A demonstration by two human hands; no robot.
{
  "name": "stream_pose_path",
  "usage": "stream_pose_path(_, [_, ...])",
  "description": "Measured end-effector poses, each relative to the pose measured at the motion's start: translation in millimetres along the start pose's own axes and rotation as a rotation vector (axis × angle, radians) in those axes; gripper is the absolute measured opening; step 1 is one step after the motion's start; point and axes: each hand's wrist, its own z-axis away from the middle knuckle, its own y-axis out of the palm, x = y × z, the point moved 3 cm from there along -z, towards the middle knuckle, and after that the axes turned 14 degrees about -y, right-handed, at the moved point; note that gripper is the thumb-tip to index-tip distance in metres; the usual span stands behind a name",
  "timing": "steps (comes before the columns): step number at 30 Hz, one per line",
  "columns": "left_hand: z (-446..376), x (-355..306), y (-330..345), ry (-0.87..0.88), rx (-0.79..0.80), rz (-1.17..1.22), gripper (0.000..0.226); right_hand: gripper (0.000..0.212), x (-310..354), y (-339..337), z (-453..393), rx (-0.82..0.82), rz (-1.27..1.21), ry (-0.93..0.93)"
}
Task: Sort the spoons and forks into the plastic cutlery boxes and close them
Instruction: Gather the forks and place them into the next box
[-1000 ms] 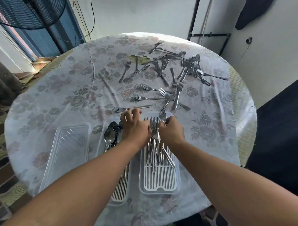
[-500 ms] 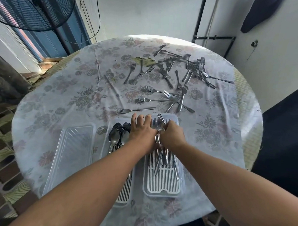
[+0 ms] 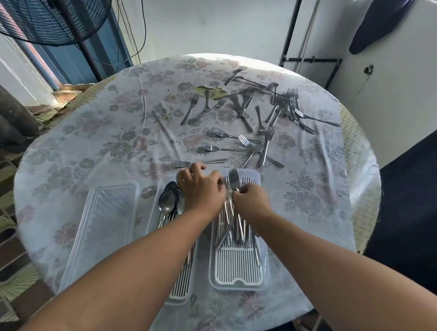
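Over fork box [image 3: 237, 271] | both hands still gripping forks [image 3: 234, 181] | unchanged

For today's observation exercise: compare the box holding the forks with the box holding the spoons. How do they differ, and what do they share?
The fork box lies to the right of the spoon box. The fork box holds forks and has both hands, left hand and right hand, working over it; the spoon box holds spoons, with the left forearm crossing above it. Both are clear plastic with white slatted inserts, open, lying lengthwise toward the person.
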Motion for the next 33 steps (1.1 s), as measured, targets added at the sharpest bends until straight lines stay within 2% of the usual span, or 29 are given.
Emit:
stream_pose_path(2, [-5,9,-3,-0.071,-0.031,0.044,0.014,0.023,-2,9,3,0.018,0.006,0.009])
stream_pose_path(7, [-1,11,-5,0.032,-0.034,0.025,0.016,0.032,-4,21,5,0.004,-0.011,-0.003])
stream_pose_path(13, [18,6,1,0.187,0.004,-0.093,0.037,0.034,6,5,8,-0.044,-0.041,-0.075])
stream_pose_path(15, [21,5,2,0.210,0.006,-0.107,0.041,0.028,5,5,7,-0.031,-0.062,-0.083])
stream_pose_path(17, [19,6,-1,0.164,-0.029,-0.078,0.035,0.026,5,12,8,0.004,-0.062,-0.096])
stream_pose_path(20, [13,9,-3,0.076,-0.057,-0.022,0.023,0.047,3,25,12,0.121,-0.020,-0.052])
stream_pose_path(23, [13,13,-3,0.094,-0.077,-0.010,0.023,0.047,10,29,21,0.176,0.056,-0.078])
stream_pose_path(26, [18,18,1,0.144,-0.051,-0.084,0.030,0.024,13,22,26,0.103,0.127,-0.173])
stream_pose_path(28, [24,17,3,0.164,-0.012,-0.147,0.040,0.020,16,11,25,0.029,0.191,-0.254])
stream_pose_path(31, [30,10,1,0.193,0.016,-0.204,0.047,0.031,13,-8,18,-0.054,0.502,-0.327])
stream_pose_path(33, [32,5,-1,0.208,0.082,-0.235,0.054,0.027,8,-15,13,-0.068,0.668,-0.313])
